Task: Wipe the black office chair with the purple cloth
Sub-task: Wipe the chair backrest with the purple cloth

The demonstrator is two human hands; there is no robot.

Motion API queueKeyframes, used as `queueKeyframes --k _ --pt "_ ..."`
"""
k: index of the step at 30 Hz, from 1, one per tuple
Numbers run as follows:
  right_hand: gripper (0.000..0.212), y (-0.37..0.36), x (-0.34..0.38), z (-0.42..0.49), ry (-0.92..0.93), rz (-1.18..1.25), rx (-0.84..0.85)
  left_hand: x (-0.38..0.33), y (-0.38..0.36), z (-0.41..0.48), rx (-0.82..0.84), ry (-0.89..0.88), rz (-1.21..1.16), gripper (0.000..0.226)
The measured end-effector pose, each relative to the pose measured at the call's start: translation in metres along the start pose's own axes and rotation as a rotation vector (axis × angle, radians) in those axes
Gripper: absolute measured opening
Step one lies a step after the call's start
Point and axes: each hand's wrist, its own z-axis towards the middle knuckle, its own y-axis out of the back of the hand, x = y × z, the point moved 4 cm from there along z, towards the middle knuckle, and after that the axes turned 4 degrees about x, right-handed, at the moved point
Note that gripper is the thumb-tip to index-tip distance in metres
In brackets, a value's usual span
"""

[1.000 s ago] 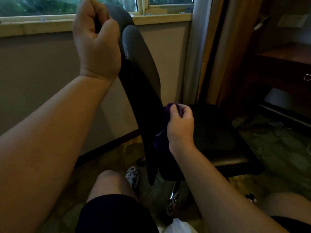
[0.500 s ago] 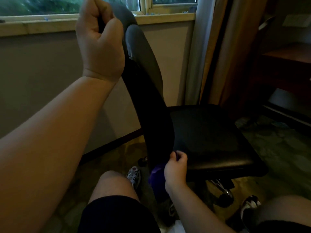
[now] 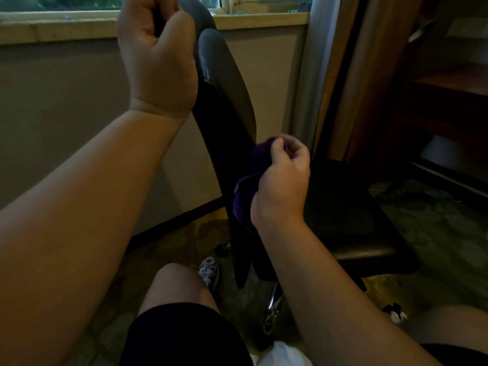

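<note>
The black office chair (image 3: 351,215) stands in front of me, seen from behind its side, with its curved backrest rising to the upper middle and its seat to the right. My left hand (image 3: 155,62) grips the top of the backrest, fingers curled round it. My right hand (image 3: 281,180) holds the bunched purple cloth (image 3: 248,191) against the right edge of the backrest, about halfway up. Most of the cloth is hidden behind that hand.
A wall with a window sill (image 3: 79,25) is behind the chair, and curtains (image 3: 340,75) hang at the right. A dark wooden desk (image 3: 454,101) stands far right. My knees and a shoe (image 3: 210,269) are below, on patterned floor, near the chair's chrome base (image 3: 273,310).
My right hand went down the backrest's edge with the cloth to near the seat, then came back up to mid height. My left hand has kept its grip on the top.
</note>
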Motion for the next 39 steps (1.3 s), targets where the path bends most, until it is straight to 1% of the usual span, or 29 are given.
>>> queueKeyframes --k 2,5,6,8,10,12,14,16,18,21,24,26,28,29,31,34,36,39 --pt "0.022 -0.018 0.010 -0.003 0.169 -0.158 0.141 -0.001 0.000 0.002 0.010 -0.022 -0.002 0.029" --pt "0.058 -0.010 0.001 -0.019 0.535 -0.541 0.329 -0.001 0.004 0.007 0.071 -0.132 -0.026 0.034" --pt "0.068 -0.003 -0.008 -0.023 0.621 -0.660 0.391 0.000 0.005 0.008 0.090 -0.153 -0.023 0.034" --pt "0.079 0.020 -0.030 -0.027 0.709 -0.894 0.473 0.000 0.005 0.008 0.099 -0.167 -0.027 0.033" --pt "0.081 0.050 -0.049 -0.029 0.760 -1.035 0.473 0.001 0.003 0.008 0.095 -0.157 -0.038 0.032" --pt "0.086 0.081 -0.066 -0.028 0.686 -1.103 0.405 0.001 0.003 0.009 0.085 -0.163 -0.031 0.031" --pt "0.083 0.105 -0.078 -0.024 0.565 -1.090 0.306 0.003 0.003 0.010 0.087 -0.160 -0.013 0.032" --pt "0.071 0.118 -0.084 -0.020 0.427 -1.044 0.193 0.002 0.004 0.010 0.082 -0.159 -0.012 0.033" --pt "0.058 0.126 -0.085 -0.019 0.233 -0.976 0.093 0.002 0.003 0.010 0.065 -0.151 0.001 0.032" --pt "0.039 0.132 -0.098 -0.027 -0.084 -0.836 0.013 -0.001 0.002 0.010 0.046 -0.127 0.013 0.031" --pt "0.044 0.125 -0.124 -0.044 -0.371 -0.634 -0.091 0.001 0.003 0.010 0.035 -0.096 0.008 0.029" --pt "0.041 0.119 -0.134 -0.051 -0.473 -0.548 -0.177 0.002 0.004 0.011 0.033 -0.084 0.007 0.029" --pt "0.038 0.114 -0.134 -0.051 -0.546 -0.501 -0.220 0.001 0.004 0.012 0.038 -0.075 0.000 0.029" --pt "0.039 0.112 -0.130 -0.050 -0.545 -0.496 -0.232 0.000 0.004 0.012 0.038 -0.073 -0.003 0.030" --pt "0.040 0.105 -0.115 -0.044 -0.472 -0.492 -0.250 0.000 0.002 0.012 0.036 -0.075 -0.008 0.031" --pt "0.024 0.075 -0.082 -0.037 -0.298 -0.436 -0.203 0.001 0.001 0.012 0.034 -0.077 -0.007 0.031" --pt "0.027 0.049 -0.055 -0.034 -0.136 -0.445 -0.117 0.001 0.002 0.012 0.041 -0.080 -0.003 0.030" --pt "0.029 0.004 -0.011 -0.028 0.205 -0.508 0.102 0.000 0.003 0.011 0.057 -0.098 0.011 0.031"
